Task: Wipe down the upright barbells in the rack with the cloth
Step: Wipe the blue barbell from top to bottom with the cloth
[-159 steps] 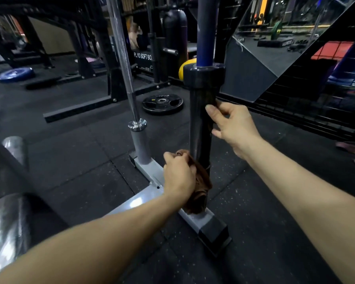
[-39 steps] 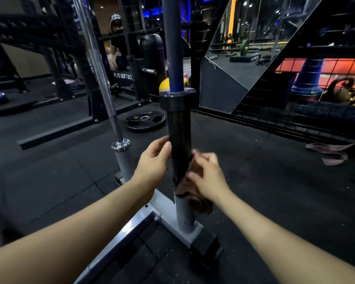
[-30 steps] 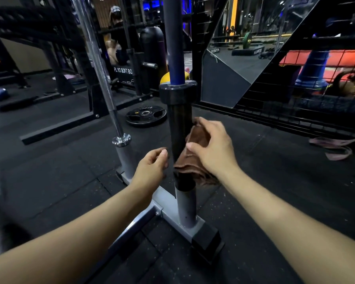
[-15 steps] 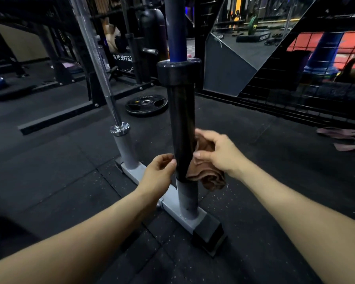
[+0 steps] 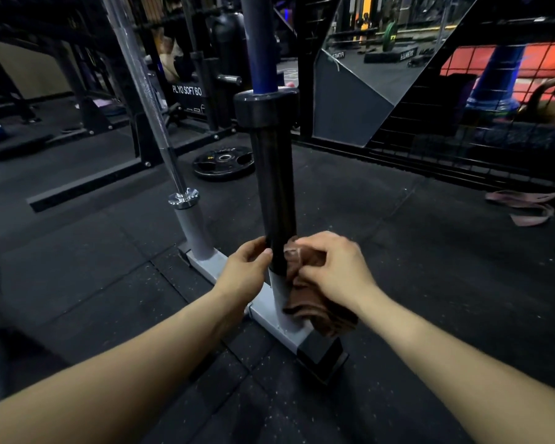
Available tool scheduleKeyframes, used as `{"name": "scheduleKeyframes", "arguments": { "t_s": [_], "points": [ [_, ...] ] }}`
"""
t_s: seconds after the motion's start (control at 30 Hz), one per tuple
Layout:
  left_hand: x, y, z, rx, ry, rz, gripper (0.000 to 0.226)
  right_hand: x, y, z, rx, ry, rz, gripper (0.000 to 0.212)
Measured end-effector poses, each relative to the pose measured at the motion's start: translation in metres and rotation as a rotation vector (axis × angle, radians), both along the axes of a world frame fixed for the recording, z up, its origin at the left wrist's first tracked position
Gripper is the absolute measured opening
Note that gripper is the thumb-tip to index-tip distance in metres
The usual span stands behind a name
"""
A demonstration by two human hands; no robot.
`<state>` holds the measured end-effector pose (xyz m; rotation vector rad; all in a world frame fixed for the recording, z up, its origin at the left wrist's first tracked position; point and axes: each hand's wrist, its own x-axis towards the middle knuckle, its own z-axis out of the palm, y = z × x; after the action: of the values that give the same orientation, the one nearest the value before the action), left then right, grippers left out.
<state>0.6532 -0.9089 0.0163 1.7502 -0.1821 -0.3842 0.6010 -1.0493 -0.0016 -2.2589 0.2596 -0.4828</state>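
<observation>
**A:** Where are the hands?

**B:** Both are low on the nearer barbell (image 5: 274, 187), the one with the dark sleeve and blue shaft, standing upright in the grey floor rack (image 5: 263, 310). The left hand (image 5: 245, 274) has its fingers and thumb curled against the left side of the sleeve, just above the rack's grey holder tube, grasping it.

**A:** And the cloth?

**B:** The brown cloth (image 5: 313, 302) is bunched in the right hand (image 5: 335, 270), whose fingers are bent over the top of it, clutching it against the right side of the sleeve's bottom end. The rest of the cloth hangs below the hand, draping over the holder tube and the rack's base rail.

**A:** How many bars are in the rack?

**B:** 2 show. The second is a chrome barbell (image 5: 148, 100), standing in the next holder further along the rail (it looks tilted to the left, though the wide lens may add to that). Its shiny collar sits right on top of the grey tube.

**A:** Anything else around?

**B:** A black weight plate (image 5: 224, 162) lies flat on the dark rubber floor (image 5: 414, 283) behind the rack. A black box (image 5: 188, 99) with white lettering reading "PLYO SOFT BO" stands further back, a slanted mirror (image 5: 375, 62) leans at the upper right, and a pink band (image 5: 526, 206) lies on the floor at the right edge.
</observation>
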Motion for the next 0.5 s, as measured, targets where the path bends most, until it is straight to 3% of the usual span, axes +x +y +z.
{"name": "scheduleKeyframes", "arguments": {
  "t_s": [0.33, 0.5],
  "points": [
    [0.003, 0.010, -0.005, 0.063, -0.039, -0.079, 0.039, 0.041, -0.021, 0.010, 0.144, -0.044, -0.254, 0.033],
    [0.009, 0.013, -0.009, 0.108, -0.060, -0.055, 0.037, 0.027, -0.012, 0.002, 0.017, -0.060, -0.129, 0.043]
  ]
}}
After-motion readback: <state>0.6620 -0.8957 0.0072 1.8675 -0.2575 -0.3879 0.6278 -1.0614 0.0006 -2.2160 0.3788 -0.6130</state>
